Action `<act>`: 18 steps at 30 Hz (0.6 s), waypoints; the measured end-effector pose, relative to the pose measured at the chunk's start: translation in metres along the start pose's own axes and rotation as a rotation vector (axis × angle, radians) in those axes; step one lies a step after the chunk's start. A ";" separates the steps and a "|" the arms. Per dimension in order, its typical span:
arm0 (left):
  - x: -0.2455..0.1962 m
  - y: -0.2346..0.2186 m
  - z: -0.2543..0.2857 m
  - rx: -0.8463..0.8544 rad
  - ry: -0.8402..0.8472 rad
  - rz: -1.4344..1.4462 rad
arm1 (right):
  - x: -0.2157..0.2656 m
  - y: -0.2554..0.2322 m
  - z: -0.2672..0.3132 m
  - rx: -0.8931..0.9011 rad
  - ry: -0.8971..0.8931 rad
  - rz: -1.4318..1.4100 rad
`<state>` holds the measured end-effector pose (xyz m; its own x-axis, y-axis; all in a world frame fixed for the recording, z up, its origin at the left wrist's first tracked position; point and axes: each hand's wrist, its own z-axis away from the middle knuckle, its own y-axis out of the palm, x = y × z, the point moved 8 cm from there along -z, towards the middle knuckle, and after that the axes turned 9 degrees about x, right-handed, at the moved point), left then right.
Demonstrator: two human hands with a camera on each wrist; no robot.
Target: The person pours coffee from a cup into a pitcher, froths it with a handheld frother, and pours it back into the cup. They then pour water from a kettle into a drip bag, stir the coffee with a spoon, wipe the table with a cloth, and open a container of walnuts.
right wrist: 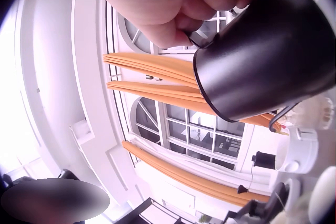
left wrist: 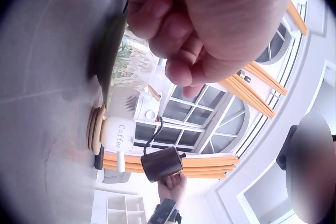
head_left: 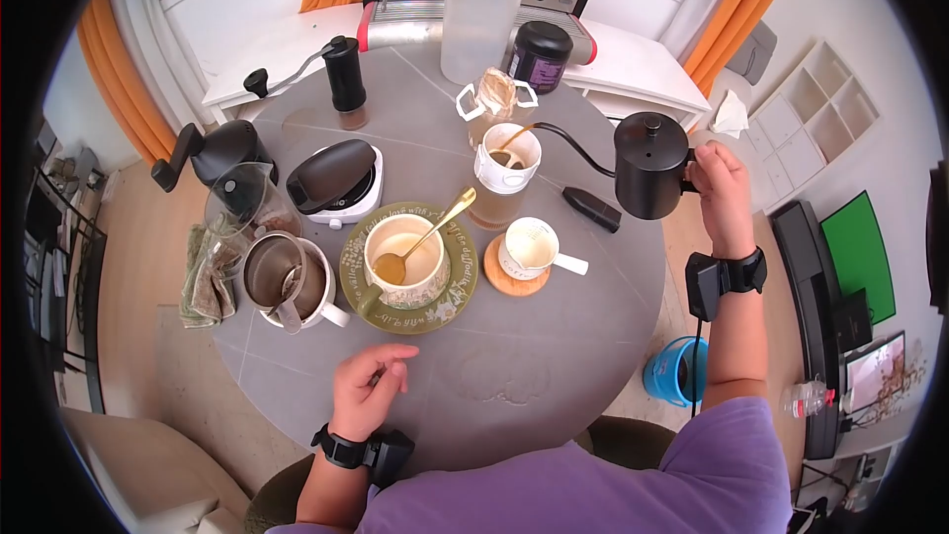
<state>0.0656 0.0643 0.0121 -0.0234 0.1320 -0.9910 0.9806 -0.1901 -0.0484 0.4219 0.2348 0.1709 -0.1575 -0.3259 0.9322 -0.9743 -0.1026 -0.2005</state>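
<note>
My right hand (head_left: 722,193) grips the handle of a black gooseneck kettle (head_left: 648,173), held up at the table's right side. Its thin spout reaches left to a white coffee dripper (head_left: 510,176), which sits on a glass server (head_left: 494,210). A thin brownish line runs from the spout tip into the dripper, where dark wet coffee shows. In the right wrist view the kettle (right wrist: 268,56) is tilted, fingers curled round its handle. My left hand (head_left: 368,384) holds nothing, fingers loosely curled, near the table's front edge and close to a green saucer (head_left: 368,311).
On the saucer stands a patterned cup (head_left: 427,285) with a gold spoon (head_left: 435,227). Nearby are a small white cup (head_left: 529,245) on a wooden coaster (head_left: 506,282), a metal pitcher (head_left: 267,272), a hand grinder (head_left: 346,79), a white scale (head_left: 361,203) and a black jar (head_left: 541,54).
</note>
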 end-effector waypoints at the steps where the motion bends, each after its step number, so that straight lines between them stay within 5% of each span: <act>1: 0.001 0.000 0.000 0.000 -0.002 0.001 | 0.002 -0.002 0.001 -0.010 -0.001 0.016; 18: -0.002 0.003 0.001 0.032 -0.005 0.016 | 0.016 0.015 0.008 0.066 0.012 0.032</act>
<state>0.0683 0.0627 0.0143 -0.0088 0.1240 -0.9922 0.9740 -0.2234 -0.0366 0.4056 0.2210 0.1806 -0.1904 -0.3188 0.9285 -0.9560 -0.1547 -0.2492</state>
